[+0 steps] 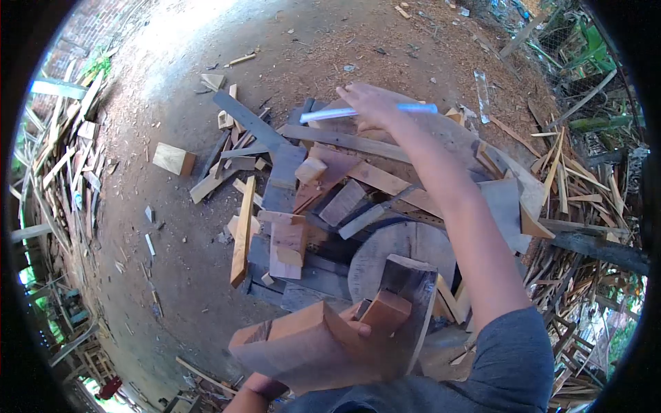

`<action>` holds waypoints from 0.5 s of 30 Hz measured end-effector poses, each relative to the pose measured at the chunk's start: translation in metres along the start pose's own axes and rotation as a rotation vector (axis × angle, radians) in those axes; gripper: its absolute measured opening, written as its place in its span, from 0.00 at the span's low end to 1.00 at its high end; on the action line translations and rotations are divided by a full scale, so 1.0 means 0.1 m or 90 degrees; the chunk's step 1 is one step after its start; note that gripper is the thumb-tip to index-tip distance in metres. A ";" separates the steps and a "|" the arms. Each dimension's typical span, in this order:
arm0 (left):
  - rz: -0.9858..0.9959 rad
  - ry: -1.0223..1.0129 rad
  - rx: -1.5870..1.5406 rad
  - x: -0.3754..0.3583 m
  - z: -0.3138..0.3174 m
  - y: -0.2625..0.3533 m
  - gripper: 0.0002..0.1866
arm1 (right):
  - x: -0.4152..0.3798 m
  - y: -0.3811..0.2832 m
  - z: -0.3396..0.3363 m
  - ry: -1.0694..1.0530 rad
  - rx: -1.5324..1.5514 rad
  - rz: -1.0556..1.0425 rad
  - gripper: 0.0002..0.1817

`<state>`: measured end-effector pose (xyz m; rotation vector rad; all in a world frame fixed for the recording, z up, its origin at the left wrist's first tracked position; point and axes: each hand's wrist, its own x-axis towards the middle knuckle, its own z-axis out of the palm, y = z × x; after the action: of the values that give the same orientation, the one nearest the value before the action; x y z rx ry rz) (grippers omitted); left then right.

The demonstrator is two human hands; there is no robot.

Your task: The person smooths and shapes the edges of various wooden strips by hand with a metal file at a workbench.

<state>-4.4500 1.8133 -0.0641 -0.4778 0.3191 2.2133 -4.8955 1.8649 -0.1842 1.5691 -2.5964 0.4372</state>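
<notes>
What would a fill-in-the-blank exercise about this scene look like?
1. The person's ____ hand is stretched out at the long pale strip.
2. The person's ____ hand shows beside the large wooden block.
3. The log slab's outline is ____ (curved or straight).
4. The sleeve is ____ (red or grey).

Missing words: right; left; curved; grey.

The person's right arm [458,206] reaches far out in front, almost straight, and it is bare below the short sleeve [513,347]. At the end, the right hand [374,107] has its back turned up, and its fingers point off to the left. The left arm [256,387] is low and close in, with just a bit showing. The left hand [361,327] is mostly hidden, but some fingers peek out, curled tight.
</notes>
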 end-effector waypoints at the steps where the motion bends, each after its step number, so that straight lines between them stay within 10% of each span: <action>1: -0.002 0.002 -0.004 -0.01 -0.05 -0.02 0.43 | 0.13 0.04 0.02 -0.121 -0.013 0.028 0.56; 3: -0.001 0.003 -0.025 -0.05 -0.09 -0.03 0.43 | 0.26 -0.06 -0.19 -0.379 0.004 0.145 0.69; 8: 0.047 -0.056 -0.087 -0.05 -0.07 0.00 0.41 | -0.14 0.07 -0.05 -0.322 -0.059 0.019 0.66; 15: 0.048 -0.075 0.025 -0.13 0.07 0.20 0.37 | -0.84 0.36 -0.65 -0.223 0.183 0.451 0.55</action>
<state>-4.4595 1.7950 -0.0509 -0.3163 0.3218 2.2932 -4.8927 1.9706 -0.1466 0.7618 -3.4628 0.6460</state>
